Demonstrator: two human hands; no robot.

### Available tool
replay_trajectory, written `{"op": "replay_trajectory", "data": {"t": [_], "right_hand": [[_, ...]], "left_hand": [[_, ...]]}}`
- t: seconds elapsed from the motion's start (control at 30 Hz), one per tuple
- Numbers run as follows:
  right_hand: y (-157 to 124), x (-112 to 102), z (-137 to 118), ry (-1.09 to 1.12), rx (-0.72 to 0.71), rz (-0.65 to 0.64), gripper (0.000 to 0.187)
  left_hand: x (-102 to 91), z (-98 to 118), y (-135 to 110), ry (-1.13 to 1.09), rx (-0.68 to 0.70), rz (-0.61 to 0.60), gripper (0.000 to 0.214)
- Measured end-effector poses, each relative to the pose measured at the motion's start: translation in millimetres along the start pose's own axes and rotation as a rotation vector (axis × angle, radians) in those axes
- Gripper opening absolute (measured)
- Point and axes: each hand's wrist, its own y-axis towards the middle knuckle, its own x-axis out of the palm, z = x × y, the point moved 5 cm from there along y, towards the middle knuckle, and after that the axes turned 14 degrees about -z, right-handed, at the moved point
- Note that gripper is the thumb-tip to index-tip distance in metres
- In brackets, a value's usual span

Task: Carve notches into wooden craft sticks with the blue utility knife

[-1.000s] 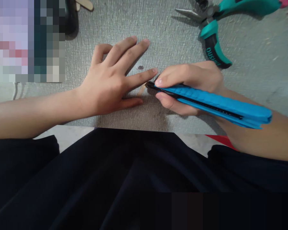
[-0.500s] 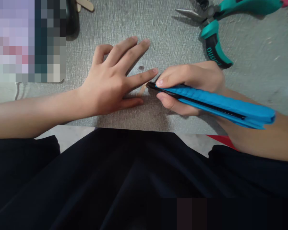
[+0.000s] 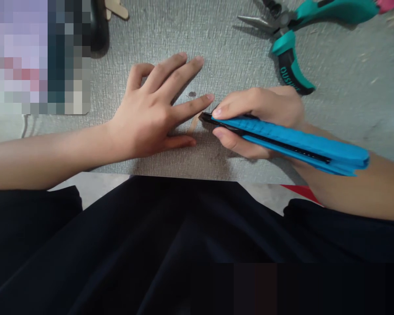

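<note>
My right hand (image 3: 259, 113) is closed around a blue utility knife (image 3: 302, 140), whose dark tip points left. That tip meets the upper end of a small, thin light-wood piece (image 3: 193, 124) on the grey table. My left hand (image 3: 154, 107) lies palm down with its fingers spread. Its index finger and thumb are on either side of the wood piece; whether they press on it I cannot tell. Part of the piece is hidden under the hand and the knife tip.
Long-nose pliers (image 3: 292, 48) with teal and black handles lie at the upper right of the textured table (image 3: 170, 26). Light wooden sticks (image 3: 117, 8) and a black object (image 3: 99, 28) are at the upper left. A pixelated patch covers the top left corner.
The knife and my right hand have shifted very slightly left. My left hand keeps its place and spread. The pliers sit a little further left in view, as the camera moved slightly.
</note>
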Motion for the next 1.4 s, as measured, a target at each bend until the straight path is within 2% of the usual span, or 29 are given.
{"op": "replay_trajectory", "data": {"t": [0.1,0.33,0.5,0.6,0.7,0.77,0.87,0.97,1.1,1.23,1.4], "right_hand": [[-3,-3,-11,-0.120,-0.153,0.017,0.021],[-4,0,-17,-0.171,-0.238,0.066,0.030],[-5,-1,-12,-0.173,-0.128,0.125,0.029],[-5,-4,-15,-0.127,-0.138,0.185,0.028],[-5,-6,-20,-0.101,-0.157,0.223,0.029],[-5,-6,-20,-0.084,-0.141,0.259,0.029],[-6,-6,-16,-0.069,-0.077,0.284,0.026],[-6,-5,-13,-0.087,-0.087,0.277,0.021],[-6,-6,-11,-0.120,-0.120,0.295,0.018],[-11,-5,-14,-0.171,-0.072,0.306,0.019],[-11,-3,-17,-0.195,0.020,0.302,0.025]], "left_hand": [[-3.9,1,-3,-0.023,0.001,-0.021,0.092],[-0.8,-2,-5,-0.056,0.019,-0.032,0.111],[-4.8,-5,-8,-0.043,0.058,0.082,0.105],[-9.4,-4,-11,-0.056,0.044,0.138,0.086],[-10.3,4,-13,-0.047,0.050,0.114,0.061],[-7.9,10,-15,-0.049,0.053,0.079,0.055],[-2.1,14,-16,-0.071,0.054,0.073,0.055],[3.3,15,-17,-0.093,0.054,0.072,0.060],[5.5,16,-19,-0.052,0.054,0.015,0.073],[3.9,17,-19,-0.026,0.085,-0.007,0.087],[4.4,17,-18,-0.042,0.120,-0.008,0.079]]}}
